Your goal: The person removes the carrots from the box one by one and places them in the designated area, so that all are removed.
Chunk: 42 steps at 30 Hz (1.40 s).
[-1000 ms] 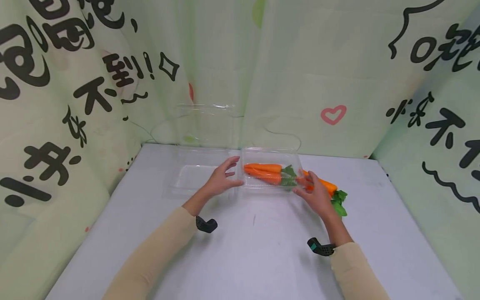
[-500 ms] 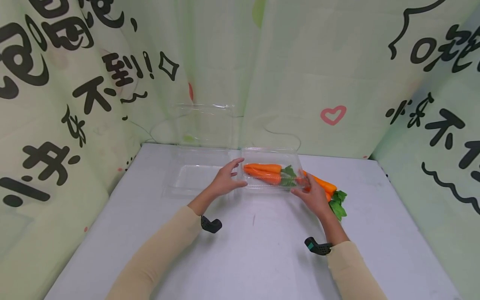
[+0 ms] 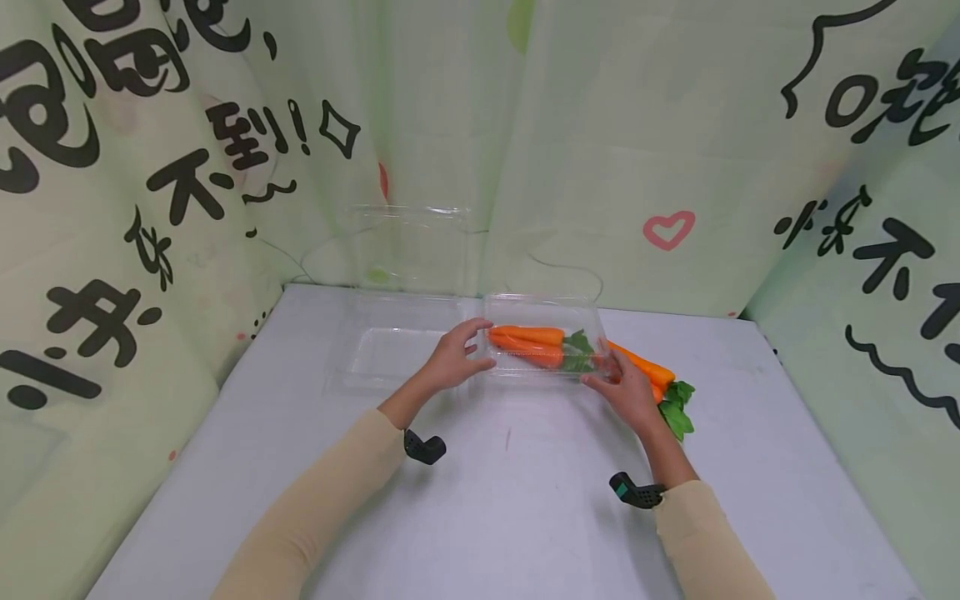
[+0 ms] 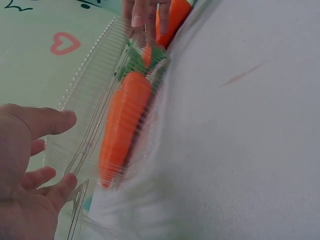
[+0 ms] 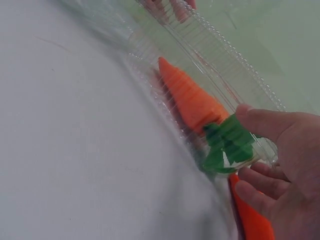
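A transparent plastic clamshell box [image 3: 542, 307] lies near the back edge of the table with orange carrots [image 3: 527, 345] inside, their green leaves toward the right. My left hand [image 3: 452, 357] holds the box at its left end, thumb and fingers apart along the side. At the right end my right hand [image 3: 626, 390] grips the corner, its thumb [image 5: 260, 121] over the lid edge and its fingers [image 5: 262, 187] lower down. More carrots [image 3: 651, 372] with green leaves lie on the table just beyond the right hand, partly hidden by it.
Left of the filled box stands another transparent box [image 3: 401, 350], its lid [image 3: 411, 208] raised against the patterned curtain [image 3: 585, 125]. The curtain closes off the back and both sides of the white table [image 3: 495, 500].
My left hand has shifted right, closer to the box's left end. My right hand has moved slightly left around its corner. The box and the carrots stay where they were.
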Tool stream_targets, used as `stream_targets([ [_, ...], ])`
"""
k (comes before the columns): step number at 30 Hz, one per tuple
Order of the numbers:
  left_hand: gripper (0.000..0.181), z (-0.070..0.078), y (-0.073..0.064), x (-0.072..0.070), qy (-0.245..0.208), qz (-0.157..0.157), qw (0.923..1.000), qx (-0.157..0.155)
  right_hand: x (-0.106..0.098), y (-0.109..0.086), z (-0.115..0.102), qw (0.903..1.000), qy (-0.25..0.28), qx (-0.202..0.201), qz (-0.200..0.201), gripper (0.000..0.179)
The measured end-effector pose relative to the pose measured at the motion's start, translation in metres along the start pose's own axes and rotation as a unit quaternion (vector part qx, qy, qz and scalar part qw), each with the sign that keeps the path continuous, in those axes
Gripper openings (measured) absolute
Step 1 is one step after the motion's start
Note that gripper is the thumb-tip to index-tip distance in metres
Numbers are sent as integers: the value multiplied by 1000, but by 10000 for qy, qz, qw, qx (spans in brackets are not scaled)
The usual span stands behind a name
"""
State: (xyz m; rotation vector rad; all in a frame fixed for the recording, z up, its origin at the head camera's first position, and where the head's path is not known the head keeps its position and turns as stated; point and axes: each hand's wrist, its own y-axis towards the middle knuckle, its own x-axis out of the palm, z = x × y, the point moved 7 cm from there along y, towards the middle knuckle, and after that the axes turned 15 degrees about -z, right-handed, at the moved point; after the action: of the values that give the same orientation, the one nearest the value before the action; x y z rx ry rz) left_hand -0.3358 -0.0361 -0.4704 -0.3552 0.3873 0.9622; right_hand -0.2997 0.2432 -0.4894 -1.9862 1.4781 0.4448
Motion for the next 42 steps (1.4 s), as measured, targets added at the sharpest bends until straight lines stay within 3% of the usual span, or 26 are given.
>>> stream_targets([
  [12, 60, 5, 0, 2, 301, -71, 9995, -54, -2, -1, 4, 9990, 347, -22, 290, 63],
  [19, 59, 4, 2, 4, 374, -82, 9992, -133, -1, -2, 6, 9983, 384, 17, 443, 80],
  [25, 72, 6, 0, 6, 528, -27, 9980, -334, 0, -3, 3, 9984, 209, 138, 513, 81],
  [32, 79, 11, -2, 10, 1409, 184, 9886, -493, 1, -3, 1, 9981, 95, 274, 546, 77],
  [42, 78, 18, -3, 16, 2034, 578, 9746, -737, 2, -3, -2, 9977, -4, 163, 655, 77],
])
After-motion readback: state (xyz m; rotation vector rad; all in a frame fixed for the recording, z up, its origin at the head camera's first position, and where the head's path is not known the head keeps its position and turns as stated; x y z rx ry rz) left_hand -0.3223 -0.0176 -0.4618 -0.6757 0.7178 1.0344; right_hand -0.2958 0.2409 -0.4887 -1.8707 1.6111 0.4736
